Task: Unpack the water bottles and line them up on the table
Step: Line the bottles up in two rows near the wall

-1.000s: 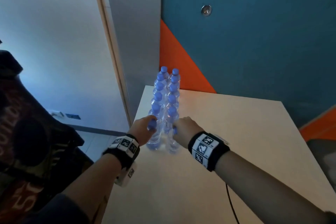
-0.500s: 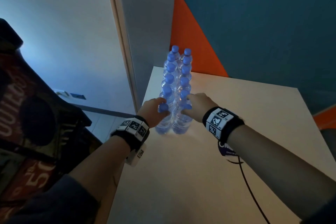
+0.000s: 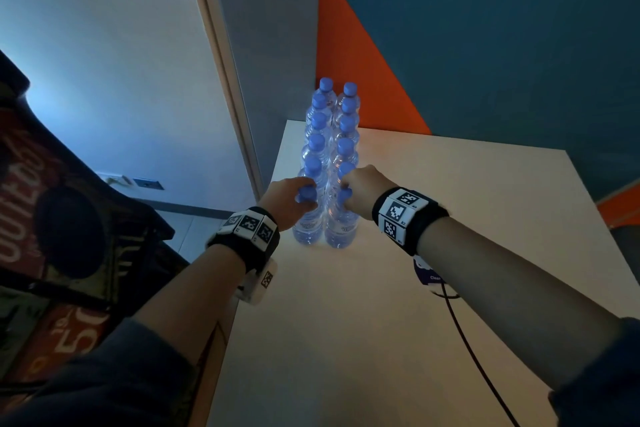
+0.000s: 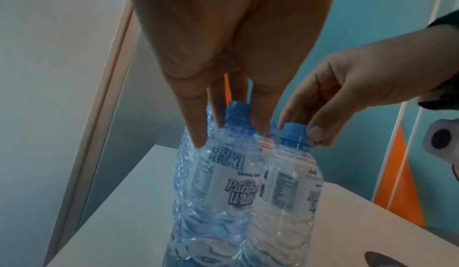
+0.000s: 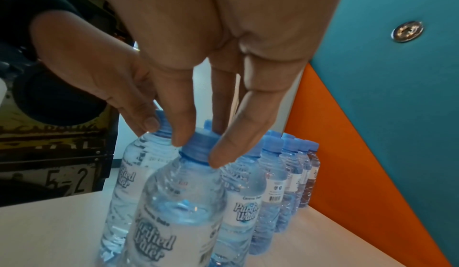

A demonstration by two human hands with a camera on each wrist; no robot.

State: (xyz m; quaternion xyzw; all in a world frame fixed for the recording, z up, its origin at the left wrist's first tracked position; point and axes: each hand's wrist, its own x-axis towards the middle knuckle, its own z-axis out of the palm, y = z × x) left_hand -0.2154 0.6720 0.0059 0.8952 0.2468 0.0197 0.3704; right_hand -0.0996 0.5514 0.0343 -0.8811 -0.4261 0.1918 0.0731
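Observation:
Clear water bottles with blue caps stand in two rows (image 3: pixel 332 128) along the left edge of the pale table (image 3: pixel 467 236). My left hand (image 3: pixel 289 196) pinches the cap of the nearest left bottle (image 3: pixel 308 227) from above; in the left wrist view its fingertips (image 4: pixel 198 141) and thumb surround that cap (image 4: pixel 238 114). My right hand (image 3: pixel 360 189) pinches the cap (image 5: pixel 198 146) of the nearest right bottle (image 3: pixel 341 230), also seen in the right wrist view (image 5: pixel 174 212). Both bottles stand upright on the table.
A teal and orange wall (image 3: pixel 485 62) runs behind the table, and a grey door frame (image 3: pixel 235 80) stands to the left. A dark printed box (image 3: pixel 69 236) sits off the table's left edge. A black cable (image 3: pixel 478 357) crosses the table under my right forearm.
The head view has tilted down and closer. Both hands keep their hold on the caps of the front pair, which now stands still against the ends of the rows.

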